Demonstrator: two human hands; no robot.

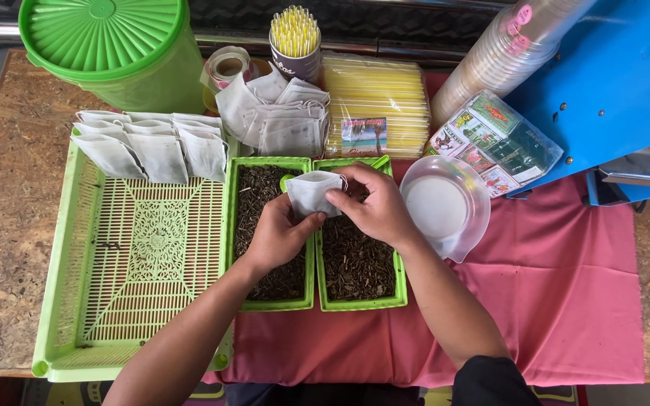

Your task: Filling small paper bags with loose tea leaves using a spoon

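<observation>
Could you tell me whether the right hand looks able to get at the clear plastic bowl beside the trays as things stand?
Probably yes. The bowl sits just beside the right hand on the pink cloth, with nothing between them. But that hand and the left hand both hold a white bag.

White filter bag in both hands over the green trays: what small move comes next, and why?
Probably spread its mouth open. Both hands, left hand and right hand, pinch the white filter bag, which looks flat and empty, right above the two green trays of dark loose leaves.
</observation>
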